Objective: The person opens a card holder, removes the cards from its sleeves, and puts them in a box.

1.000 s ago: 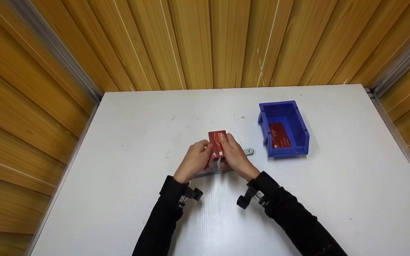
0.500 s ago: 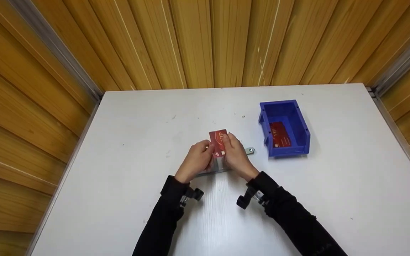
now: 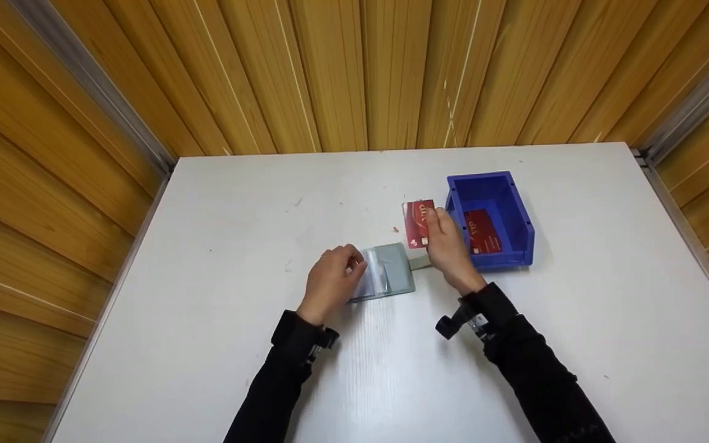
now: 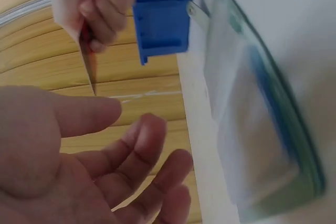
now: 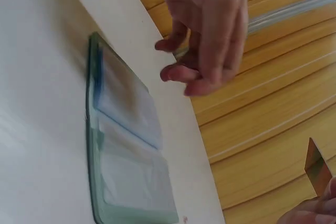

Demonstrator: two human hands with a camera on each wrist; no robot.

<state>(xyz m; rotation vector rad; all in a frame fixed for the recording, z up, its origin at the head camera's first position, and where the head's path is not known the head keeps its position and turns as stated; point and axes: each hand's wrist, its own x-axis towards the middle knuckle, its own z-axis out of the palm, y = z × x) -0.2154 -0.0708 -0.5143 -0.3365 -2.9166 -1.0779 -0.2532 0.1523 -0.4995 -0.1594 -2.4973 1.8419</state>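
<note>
A red card [image 3: 415,224] with pale lettering is pinched in my right hand [image 3: 451,249], raised just left of the blue bin [image 3: 517,215]. The left wrist view shows this card [image 4: 88,59] nearly edge-on. My left hand [image 3: 328,280] hovers over the left part of a pale green card holder [image 3: 400,271], fingers loosely bent and holding nothing. The holder lies spread on the table with clear plastic sleeves [image 5: 131,177] showing and a snap strap [image 3: 420,263] sticking out to the right. Its left end is hidden behind the left hand in the head view.
Another red card [image 3: 482,232] lies inside the blue bin. The white table [image 3: 237,209] is bounded by wood-patterned panels [image 3: 330,74] at the back and sides. A tiny reddish scrap [image 3: 396,229] lies behind the holder.
Both hands held the red card above the holder. The left hand has let go and drawn back slightly left; the right hand has carried the card right and away, uncovering the holder.
</note>
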